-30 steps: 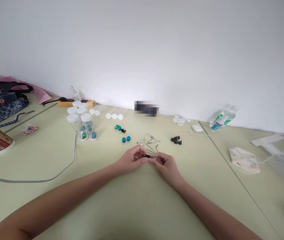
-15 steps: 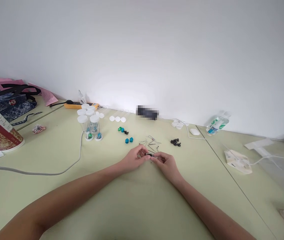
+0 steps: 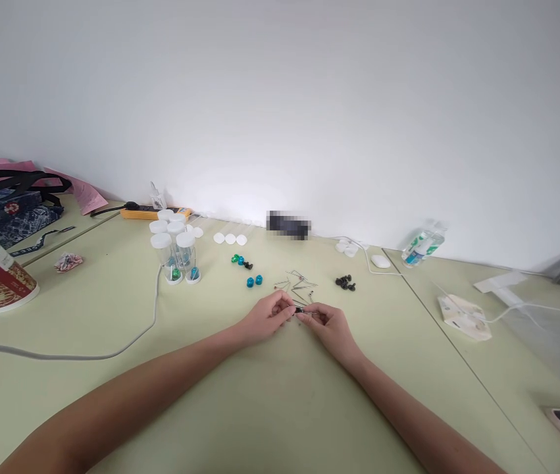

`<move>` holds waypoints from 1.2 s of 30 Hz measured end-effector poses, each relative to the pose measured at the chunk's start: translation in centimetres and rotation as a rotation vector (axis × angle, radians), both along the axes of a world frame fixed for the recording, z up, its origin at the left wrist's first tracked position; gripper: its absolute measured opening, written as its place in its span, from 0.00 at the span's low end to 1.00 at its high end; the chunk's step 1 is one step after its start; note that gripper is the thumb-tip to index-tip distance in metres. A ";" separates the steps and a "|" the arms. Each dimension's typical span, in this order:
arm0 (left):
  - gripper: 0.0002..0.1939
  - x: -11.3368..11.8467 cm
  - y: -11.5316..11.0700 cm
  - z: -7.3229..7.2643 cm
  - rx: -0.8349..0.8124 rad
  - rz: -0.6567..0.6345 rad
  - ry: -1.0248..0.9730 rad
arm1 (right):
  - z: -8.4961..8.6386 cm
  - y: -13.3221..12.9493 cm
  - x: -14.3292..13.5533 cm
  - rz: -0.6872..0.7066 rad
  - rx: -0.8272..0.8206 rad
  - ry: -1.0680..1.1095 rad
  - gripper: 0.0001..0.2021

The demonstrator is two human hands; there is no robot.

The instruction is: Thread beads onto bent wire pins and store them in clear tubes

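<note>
Both hands meet over the table, fingertips pinched around a small black part (image 3: 299,310) whose exact kind I cannot make out. My left hand (image 3: 270,317) grips it from the left side between thumb and fingers. From the right, my right hand (image 3: 328,324) pinches it too, with a thin metal piece showing at its fingers. Just beyond the fingertips lie several thin metal rods (image 3: 301,287), loosely scattered. A pile of small black parts (image 3: 345,283) is to the right, and two blue caps (image 3: 254,281) are to the left. Behind those sits a green, blue and black cluster (image 3: 241,261).
Clear tubes with white lids (image 3: 185,257) stand in a group at left, beside a grey cable (image 3: 112,356). Far left is a red cup (image 3: 0,270). White discs (image 3: 230,239), a white oval case (image 3: 380,261) and a bottle (image 3: 422,247) line the back.
The view has shifted slightly. The hands stay together, and the black part shows a little differently between the fingertips, its near-left fingers slightly drawn back.
</note>
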State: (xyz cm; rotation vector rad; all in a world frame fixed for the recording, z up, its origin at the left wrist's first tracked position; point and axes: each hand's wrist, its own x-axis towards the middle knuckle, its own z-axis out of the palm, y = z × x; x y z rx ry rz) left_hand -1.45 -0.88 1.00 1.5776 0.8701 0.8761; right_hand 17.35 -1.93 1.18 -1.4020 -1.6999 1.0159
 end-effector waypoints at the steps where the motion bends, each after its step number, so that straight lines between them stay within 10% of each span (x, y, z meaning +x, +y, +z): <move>1: 0.13 0.0 0.0 0.0 0.009 -0.001 -0.001 | 0.0 0.0 0.0 0.002 -0.005 -0.005 0.19; 36: 0.14 0.0 0.2 -0.3 -0.012 -0.002 -0.014 | 0.2 -0.1 -0.2 -0.011 -0.014 0.023 0.20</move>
